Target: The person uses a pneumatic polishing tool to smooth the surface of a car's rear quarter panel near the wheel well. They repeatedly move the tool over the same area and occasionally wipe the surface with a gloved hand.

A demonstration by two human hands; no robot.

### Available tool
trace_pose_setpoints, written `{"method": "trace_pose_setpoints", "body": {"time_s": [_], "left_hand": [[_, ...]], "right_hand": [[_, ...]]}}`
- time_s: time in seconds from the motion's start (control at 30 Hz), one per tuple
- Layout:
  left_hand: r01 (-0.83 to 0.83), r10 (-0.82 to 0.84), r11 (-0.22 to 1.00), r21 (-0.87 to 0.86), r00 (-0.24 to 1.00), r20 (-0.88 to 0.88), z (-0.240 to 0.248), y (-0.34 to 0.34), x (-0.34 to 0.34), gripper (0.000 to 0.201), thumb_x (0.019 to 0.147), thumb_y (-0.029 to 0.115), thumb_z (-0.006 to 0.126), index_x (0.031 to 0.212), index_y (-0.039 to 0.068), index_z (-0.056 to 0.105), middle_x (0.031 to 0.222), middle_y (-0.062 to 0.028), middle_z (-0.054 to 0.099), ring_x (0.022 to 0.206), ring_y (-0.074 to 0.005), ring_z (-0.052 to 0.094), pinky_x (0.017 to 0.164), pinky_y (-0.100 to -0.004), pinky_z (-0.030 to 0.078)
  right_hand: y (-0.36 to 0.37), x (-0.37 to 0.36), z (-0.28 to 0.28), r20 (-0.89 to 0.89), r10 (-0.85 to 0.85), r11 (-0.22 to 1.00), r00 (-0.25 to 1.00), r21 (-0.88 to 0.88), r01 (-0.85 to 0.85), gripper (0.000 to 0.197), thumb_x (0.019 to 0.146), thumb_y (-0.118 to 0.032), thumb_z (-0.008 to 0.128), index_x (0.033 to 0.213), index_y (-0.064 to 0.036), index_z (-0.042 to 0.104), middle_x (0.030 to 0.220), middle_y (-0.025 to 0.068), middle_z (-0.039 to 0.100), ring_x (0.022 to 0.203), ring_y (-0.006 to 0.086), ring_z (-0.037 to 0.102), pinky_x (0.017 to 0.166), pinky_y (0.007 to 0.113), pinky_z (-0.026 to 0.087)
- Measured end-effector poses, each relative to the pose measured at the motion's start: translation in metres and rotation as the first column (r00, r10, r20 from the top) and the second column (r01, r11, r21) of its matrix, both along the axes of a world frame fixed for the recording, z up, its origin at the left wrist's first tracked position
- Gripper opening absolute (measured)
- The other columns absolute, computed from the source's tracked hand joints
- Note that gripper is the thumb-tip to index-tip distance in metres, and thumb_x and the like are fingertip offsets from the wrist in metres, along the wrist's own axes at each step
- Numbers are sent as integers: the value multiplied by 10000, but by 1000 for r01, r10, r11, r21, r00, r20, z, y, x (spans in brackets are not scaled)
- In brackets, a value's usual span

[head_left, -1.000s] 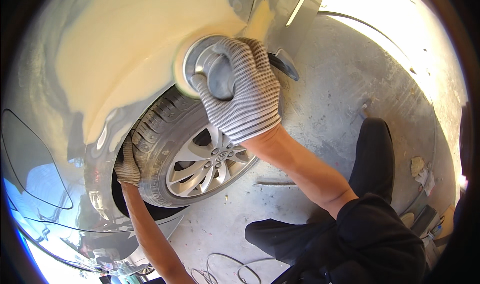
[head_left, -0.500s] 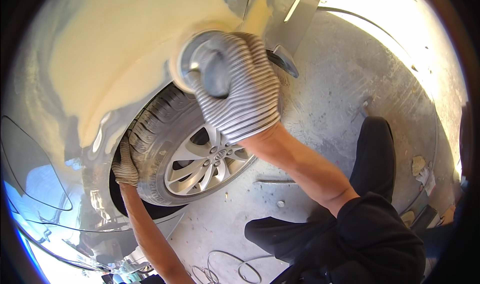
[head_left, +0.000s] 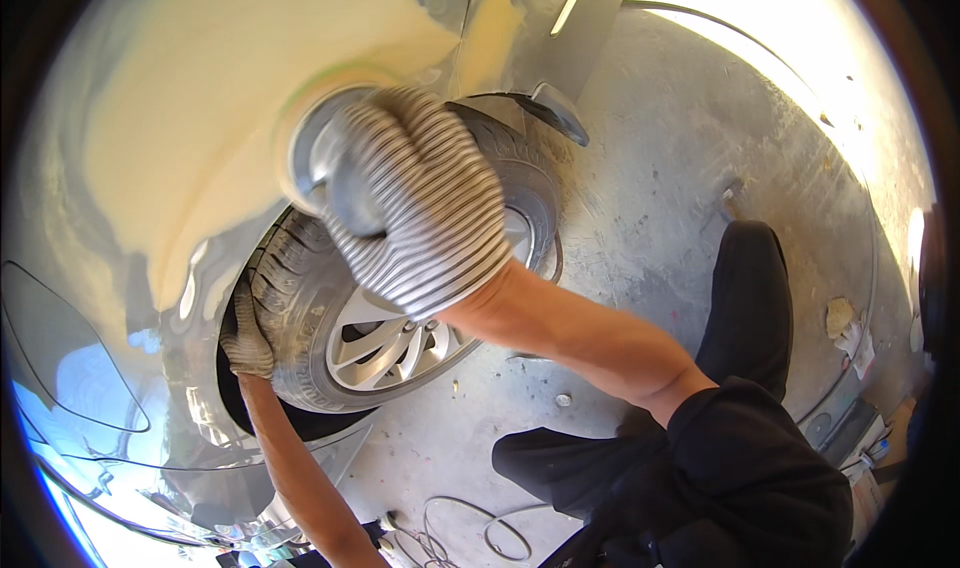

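Note:
My gloved right hand [head_left: 425, 198] is closed over a round grey power sander [head_left: 345, 173]. The sander's disc lies against the car's body panel just above the wheel arch, on a large patch of beige filler [head_left: 210, 88]. Blur softens the sander and the glove. At the lower left, my gloved left hand [head_left: 247, 346] reaches into the gap between the arch edge and the tyre [head_left: 290, 343]. Its fingers stretch upward beside the tread, partly in shadow, with no held thing showing. A silver alloy wheel [head_left: 395, 353] sits inside the tyre, partly covered by my right forearm.
A thin hose or cable [head_left: 510, 538] lies looped on the concrete floor [head_left: 650, 178] at the bottom. Another dark hose [head_left: 730, 33] curves along the upper right. My bent knee [head_left: 750, 268] is at right. Assorted items [head_left: 865, 438] crowd the lower right edge.
My right hand and the sander have moved left and slightly down along the panel, uncovering more of the tyre at right. My left hand stays in the wheel-arch gap.

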State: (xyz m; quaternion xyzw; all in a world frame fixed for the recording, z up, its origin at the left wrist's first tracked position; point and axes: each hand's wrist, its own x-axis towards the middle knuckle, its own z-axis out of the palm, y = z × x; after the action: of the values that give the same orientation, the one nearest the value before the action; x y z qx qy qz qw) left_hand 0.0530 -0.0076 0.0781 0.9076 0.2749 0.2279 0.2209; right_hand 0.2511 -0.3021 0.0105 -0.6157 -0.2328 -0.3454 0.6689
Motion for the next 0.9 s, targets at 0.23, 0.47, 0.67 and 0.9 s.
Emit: {"method": "trace_pose_setpoints", "body": {"time_s": [0.23,0.47,0.67,0.9], "left_hand": [[101,-103,985,141,995,3,9,-12,5,525,1085,348,548,1406,-64,605,1383,-154,661,1275,-245,594,1132,-376,416],[-10,10,1000,5,1000,7,3,-6,1,547,1078,392,557,1361,-69,641,1325,-155,694,1216,-236,622,1093,-369,446],[-5,5,1000,17,1000,9,2,-2,-2,544,1078,390,557,1355,-70,645,1311,-155,701,1205,-239,630,1089,-369,449],[-1,1,1000,4,999,40,0,6,-7,538,1071,387,578,1345,-70,653,1301,-146,707,1199,-232,631,1079,-366,456]], "right_hand": [[-4,22,-34,-182,-8,999,983,-39,1,540,749,-208,896,1181,-29,625,1102,195,668,940,362,706,804,443,637],[-31,41,-38,-249,-32,999,968,12,36,498,752,-237,923,1121,-55,642,1058,167,656,983,316,700,843,429,603],[-31,47,-49,-302,-24,999,953,13,30,508,762,-241,913,1139,-59,625,1058,163,658,968,320,707,848,445,611],[-32,48,-41,-209,-26,999,978,31,34,511,738,-210,920,1125,-46,629,1063,168,653,953,325,698,857,438,600]]}}
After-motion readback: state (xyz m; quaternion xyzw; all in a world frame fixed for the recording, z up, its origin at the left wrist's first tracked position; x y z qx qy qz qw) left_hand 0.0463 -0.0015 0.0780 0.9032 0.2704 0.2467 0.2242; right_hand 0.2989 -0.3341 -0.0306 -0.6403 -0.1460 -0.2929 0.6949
